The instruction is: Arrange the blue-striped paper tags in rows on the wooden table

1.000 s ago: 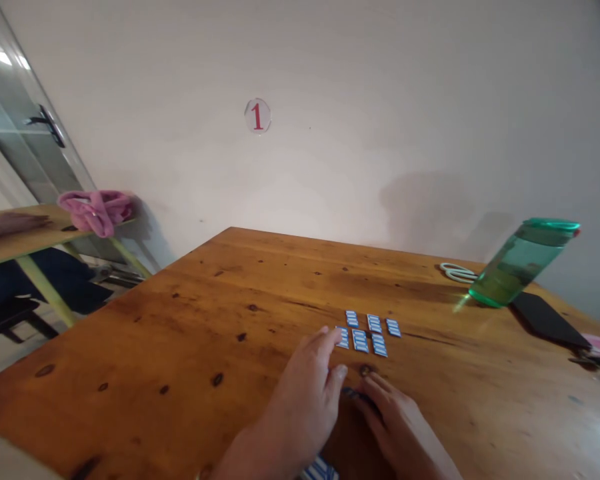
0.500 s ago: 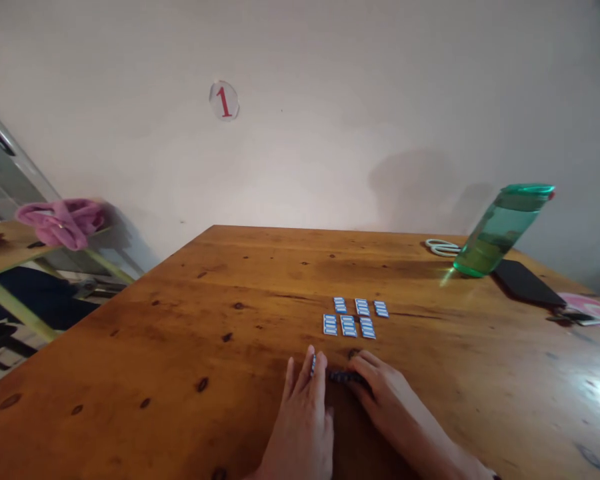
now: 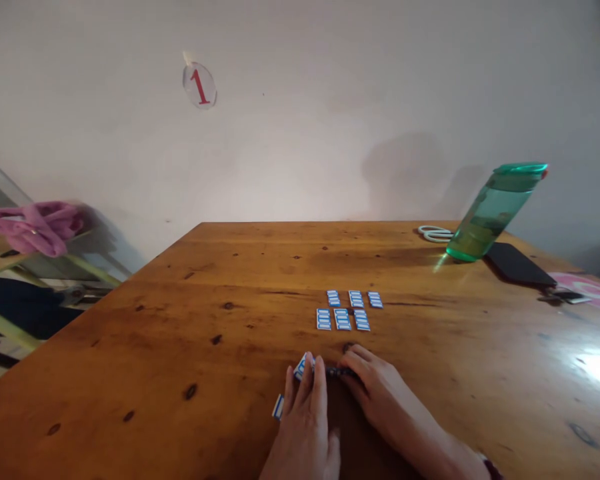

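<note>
My left hand [image 3: 306, 423] lies palm down with its fingers stretched out. Beneath and beside them show parts of blue-and-white striped stickers, one at the fingertips [image 3: 301, 368] and another at the hand's left edge [image 3: 279, 407]. With bent fingers, my right hand [image 3: 373, 381] holds a slim dark object with a bumpy surface [image 3: 334, 371], whose kind I cannot make out. It reaches towards the left fingers. Beyond both hands, several similar stickers lie in two rows, including a near-left one [image 3: 323, 319] and a far-right one [image 3: 375, 299].
On the right of the wooden table [image 3: 220, 280] stand a green bottle [image 3: 497, 212], a black flat device [image 3: 517, 265] and a white cable loop [image 3: 435, 233]. A pink round mat [image 3: 593, 291] bears small items. Pink cloth [image 3: 40, 225] rests on a neighbouring table.
My left hand has shifted slightly, and more of the stickers beneath and beside it now shows. The dark object stays at my right hand. The view has moved a little to the right and down.
</note>
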`<state>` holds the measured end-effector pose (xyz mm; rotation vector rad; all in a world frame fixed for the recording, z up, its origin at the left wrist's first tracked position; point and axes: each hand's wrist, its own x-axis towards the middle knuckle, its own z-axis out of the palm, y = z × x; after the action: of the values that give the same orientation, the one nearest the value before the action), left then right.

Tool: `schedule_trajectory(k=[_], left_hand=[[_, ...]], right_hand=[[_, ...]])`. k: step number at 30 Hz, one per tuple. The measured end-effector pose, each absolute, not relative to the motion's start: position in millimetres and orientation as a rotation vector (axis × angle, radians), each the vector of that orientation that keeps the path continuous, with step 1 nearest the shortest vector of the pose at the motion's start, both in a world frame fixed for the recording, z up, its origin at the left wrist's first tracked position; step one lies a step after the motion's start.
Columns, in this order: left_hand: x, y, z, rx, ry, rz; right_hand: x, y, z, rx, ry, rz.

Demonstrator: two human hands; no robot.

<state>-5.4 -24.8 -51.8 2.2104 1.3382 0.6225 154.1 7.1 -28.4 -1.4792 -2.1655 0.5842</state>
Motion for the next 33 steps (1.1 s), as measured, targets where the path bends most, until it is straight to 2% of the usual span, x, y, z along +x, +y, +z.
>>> schedule_trajectory(k=[4,17,21,24,29,33], left_hand=[[-5,-26,-52,2.189,1.348,0.698],[-11,-23,-52,2.189,1.281,0.618],[-12,-22,-45,2.082,1.297,0.740],[-12,-20,-36,1.870,1.307,0.950],[-5,-14,-19,1.535,1.181,1.051],[-1,-11,-13,1.410,1.134,1.099]], right_hand=[[155,7,-29,-1.487,-2.181,0.588],[154,8,-26,-1.506,-2.256,0.506],[154,7,-22,-1.511,-2.199,0.551],[154,6,-18,-1.449,-1.985,0.734],[149,3,-20,-1.279,-1.467,1.314],[144,1,-21,-1.247,-1.369,1.418]])
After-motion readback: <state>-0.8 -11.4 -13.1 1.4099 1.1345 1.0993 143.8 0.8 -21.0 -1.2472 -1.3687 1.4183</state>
